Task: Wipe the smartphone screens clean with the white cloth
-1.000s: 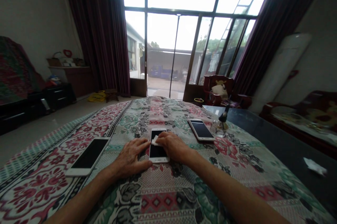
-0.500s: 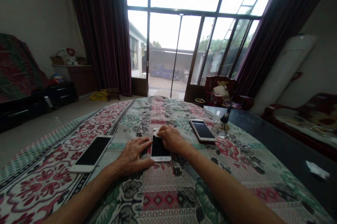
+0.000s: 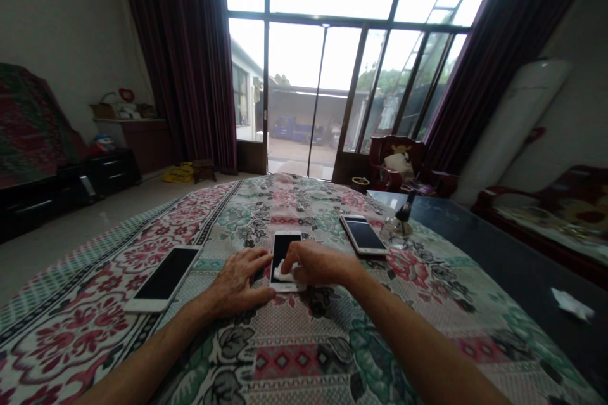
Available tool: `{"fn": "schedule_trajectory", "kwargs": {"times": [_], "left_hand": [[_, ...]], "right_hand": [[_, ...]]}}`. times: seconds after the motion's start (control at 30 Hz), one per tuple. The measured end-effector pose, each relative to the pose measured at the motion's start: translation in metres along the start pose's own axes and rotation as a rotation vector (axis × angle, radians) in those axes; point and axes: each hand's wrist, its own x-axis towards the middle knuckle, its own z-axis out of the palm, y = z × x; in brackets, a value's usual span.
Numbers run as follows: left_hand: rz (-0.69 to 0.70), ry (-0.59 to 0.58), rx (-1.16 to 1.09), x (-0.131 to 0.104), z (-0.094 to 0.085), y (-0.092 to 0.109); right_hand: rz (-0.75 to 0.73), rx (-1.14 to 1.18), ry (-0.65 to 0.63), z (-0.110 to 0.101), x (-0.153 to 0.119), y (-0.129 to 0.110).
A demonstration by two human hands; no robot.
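Note:
A white phone with a dark screen (image 3: 281, 244) lies on the patterned tablecloth in front of me. My left hand (image 3: 244, 277) is beside it, fingers apart, fingertips and thumb at its left edge. Pinched in my right hand (image 3: 308, 262) is a white tissue (image 3: 284, 273), pressed on the lower part of the screen. A larger white phone (image 3: 166, 275) lies slanted at the left. To the right, another phone (image 3: 365, 235) rests face up near a clear glass bottle with a black top (image 3: 398, 226).
The floral tablecloth (image 3: 285, 335) covers the table. Along its right side runs a dark surface (image 3: 494, 253) bearing a crumpled white tissue (image 3: 572, 305). Beyond stand a wooden chair (image 3: 396, 154) and glass doors (image 3: 304, 107).
My right hand has slid the tissue from the top of the middle phone down toward its lower end. My left hand has stayed almost in place.

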Motion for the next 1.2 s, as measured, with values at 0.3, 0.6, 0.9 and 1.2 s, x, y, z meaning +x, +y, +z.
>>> {"fn": "schedule_trajectory", "kwargs": {"times": [0.3, 0.6, 0.9, 1.2], "left_hand": [[-0.035, -0.020, 0.000, -0.001, -0.003, 0.003], [0.005, 0.002, 0.007, 0.000, 0.001, -0.002], [0.010, 0.024, -0.002, 0.000, 0.002, -0.002], [0.009, 0.013, -0.003, 0.000, 0.000, -0.002]], "right_hand": [[0.298, -0.244, 0.287, 0.015, 0.026, 0.014], [0.078, -0.185, 0.237, 0.014, 0.022, 0.026], [-0.118, -0.008, -0.074, -0.003, 0.001, -0.003], [0.136, -0.158, 0.324, 0.028, 0.031, 0.026]]}}
